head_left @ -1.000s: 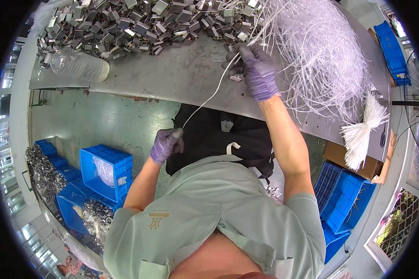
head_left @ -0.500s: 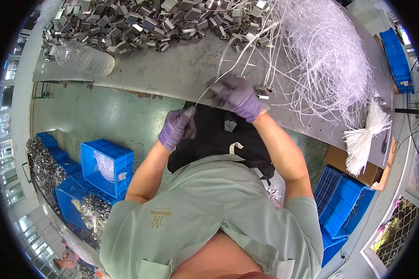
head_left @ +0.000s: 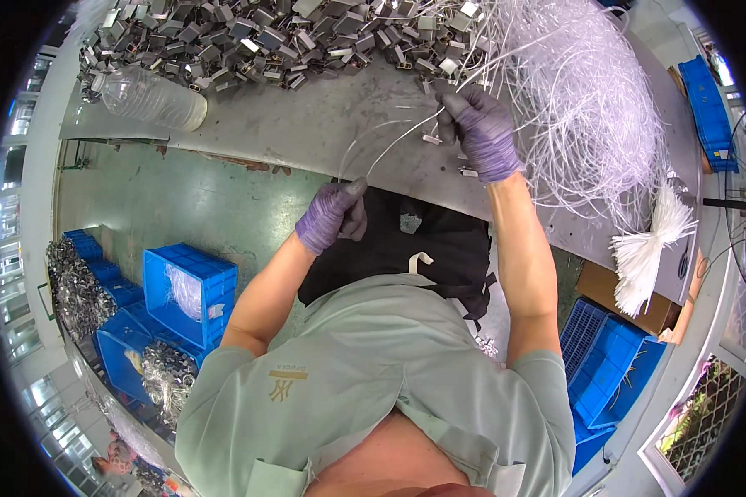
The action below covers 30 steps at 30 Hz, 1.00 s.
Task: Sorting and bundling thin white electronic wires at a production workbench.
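Observation:
My gloved left hand (head_left: 333,217) is closed, thumb against fingers, at the table's near edge, pinching the end of a thin white cord (head_left: 396,144). From there the cord bows up to my gloved right hand (head_left: 482,134), whose fingers are closed on it above the grey table (head_left: 282,128). Past the right hand the cord runs on toward a large tangle of clear-white strands (head_left: 584,108). A fainter, translucent strand (head_left: 358,142) arcs beside the cord near my left hand. Small metal-cased parts (head_left: 432,138) lie just beside my right hand.
A heap of small grey metal parts (head_left: 257,37) covers the table's far side. At its left lies a clear plastic bottle (head_left: 153,99). A white strand bundle (head_left: 651,248) hangs at the right edge. Blue crates stand at left (head_left: 191,294) and right (head_left: 609,364).
My right hand has moved right and away from me along the cord, widening the gap between the hands. My left hand has shifted slightly right and up.

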Tool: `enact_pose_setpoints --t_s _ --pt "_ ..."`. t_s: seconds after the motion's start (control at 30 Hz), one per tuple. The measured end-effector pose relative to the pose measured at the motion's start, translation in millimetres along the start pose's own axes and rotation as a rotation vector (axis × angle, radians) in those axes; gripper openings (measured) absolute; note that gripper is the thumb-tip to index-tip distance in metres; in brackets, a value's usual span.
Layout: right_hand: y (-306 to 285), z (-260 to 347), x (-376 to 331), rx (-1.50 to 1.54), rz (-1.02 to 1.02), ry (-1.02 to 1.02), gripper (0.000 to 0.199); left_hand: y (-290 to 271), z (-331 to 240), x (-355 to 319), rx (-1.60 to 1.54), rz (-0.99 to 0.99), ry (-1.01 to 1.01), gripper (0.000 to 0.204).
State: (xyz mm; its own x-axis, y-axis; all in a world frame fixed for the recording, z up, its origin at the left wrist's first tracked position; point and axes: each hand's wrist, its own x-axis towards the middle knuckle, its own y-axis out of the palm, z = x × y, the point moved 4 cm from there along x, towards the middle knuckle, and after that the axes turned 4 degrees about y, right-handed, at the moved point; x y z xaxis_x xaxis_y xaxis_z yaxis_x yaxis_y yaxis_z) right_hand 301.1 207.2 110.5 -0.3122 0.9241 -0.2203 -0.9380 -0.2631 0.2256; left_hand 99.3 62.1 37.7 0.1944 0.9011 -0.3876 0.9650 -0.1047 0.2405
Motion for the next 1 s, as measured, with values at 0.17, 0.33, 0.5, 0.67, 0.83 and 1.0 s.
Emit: enact_pose_setpoints --t_s 0.17,0.33,0.5,0.67,0.83,1.0 --pt "15.1 -14.1 -8.0 -0.131 0.079 0.037 0.024 0.2 5.2 7.5 -0.21 0.008 -0.029 0.053" --pt "5.6 -4.7 -3.1 -0.152 0.025 0.011 0.023 1.4 -4.2 5.2 0.013 0.025 0.04 0.043" --pt "-11.0 7.7 0.0 -0.115 0.029 -0.044 0.022 20.7 -24.7 -0.2 0.024 0.056 0.191 0.058" --pt "-11.4 0.8 -3.7 -0.095 -0.009 -0.075 0.021 30.6 -35.0 -6.9 0.032 0.095 0.172 0.066" --pt "0.5 14.9 -13.9 -0.197 -0.035 -0.137 0.023 42.2 -39.1 -18.2 0.015 0.29 0.102 0.065" --pt "5.9 7.7 -5.0 -0.067 0.112 -0.054 0.032 42.7 -45.8 -19.9 0.074 0.274 0.1 0.066"
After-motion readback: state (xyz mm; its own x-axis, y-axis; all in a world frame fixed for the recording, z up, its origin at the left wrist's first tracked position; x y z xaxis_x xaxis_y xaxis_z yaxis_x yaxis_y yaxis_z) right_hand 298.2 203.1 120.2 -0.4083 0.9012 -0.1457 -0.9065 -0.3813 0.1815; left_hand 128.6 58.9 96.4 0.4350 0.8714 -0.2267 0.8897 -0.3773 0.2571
